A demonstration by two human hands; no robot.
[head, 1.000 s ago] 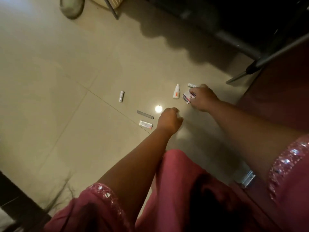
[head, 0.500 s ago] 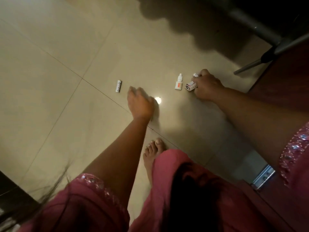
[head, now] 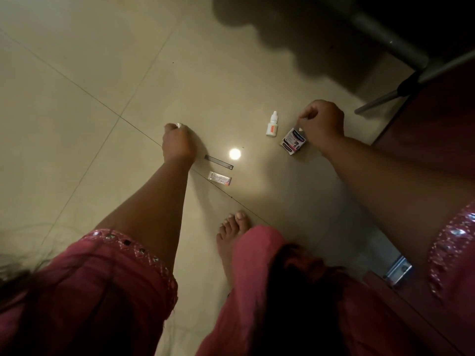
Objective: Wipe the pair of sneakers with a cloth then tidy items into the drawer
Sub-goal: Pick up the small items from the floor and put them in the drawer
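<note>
Left hand [head: 177,143] clenched on a small white tube [head: 179,125]; right hand [head: 321,124] pinches the sachet [head: 293,141]. Dropper bottle [head: 272,125] at its 9 o'clock, upright on the floor [head: 102,73]. Risk: a knock topples it.

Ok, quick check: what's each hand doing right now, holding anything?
Left hand: fingers curled round a small white tube down at the floor.
Right hand: pinching a small printed packet by its top edge.
</note>
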